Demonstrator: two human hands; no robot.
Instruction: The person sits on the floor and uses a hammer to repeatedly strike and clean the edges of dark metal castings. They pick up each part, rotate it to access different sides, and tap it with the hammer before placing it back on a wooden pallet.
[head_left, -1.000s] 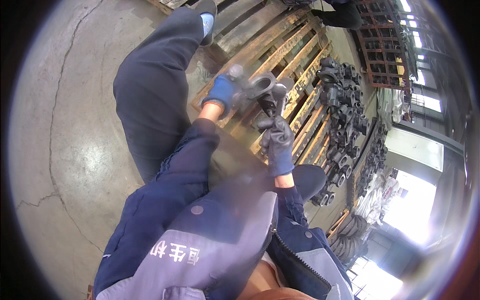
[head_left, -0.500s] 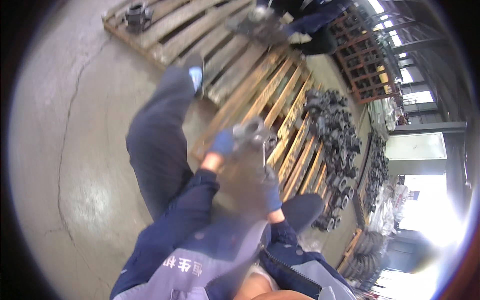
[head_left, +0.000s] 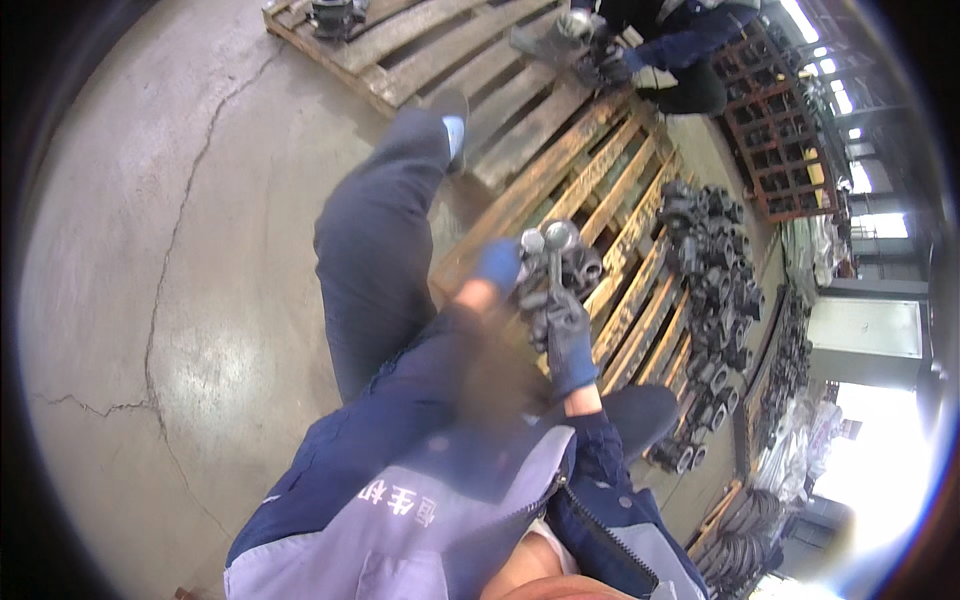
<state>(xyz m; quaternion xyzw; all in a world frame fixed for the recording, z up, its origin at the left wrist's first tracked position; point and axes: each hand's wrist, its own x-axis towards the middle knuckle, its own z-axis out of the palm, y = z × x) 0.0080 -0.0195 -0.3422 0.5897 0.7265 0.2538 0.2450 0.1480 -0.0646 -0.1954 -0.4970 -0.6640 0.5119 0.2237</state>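
Observation:
My left hand (head_left: 497,265), in a blue glove, is closed on the side of a dark metal casting (head_left: 580,268) with round openings. The casting is held up over the near part of the slatted wooden pallet. My right hand (head_left: 563,338), in a grey-and-blue glove, sits close beside it with the fingers curled round a slim grey metal bar (head_left: 555,268). The bar points away from me and lies against the casting. Its far end and exact kind cannot be made out. A dark blur partly covers my left forearm.
Many similar castings (head_left: 710,290) are heaped on the right of the wooden pallet (head_left: 520,130). Another casting (head_left: 335,15) stands at its far left corner. Across the pallet a co-worker's sleeve (head_left: 690,45) reaches to more castings. A rusty metal crate (head_left: 780,130) stands behind.
My view has shifted, so the scene sits further right. My right hand has come up to the casting, and the slim bar in it shows more clearly. My left hand keeps its hold.

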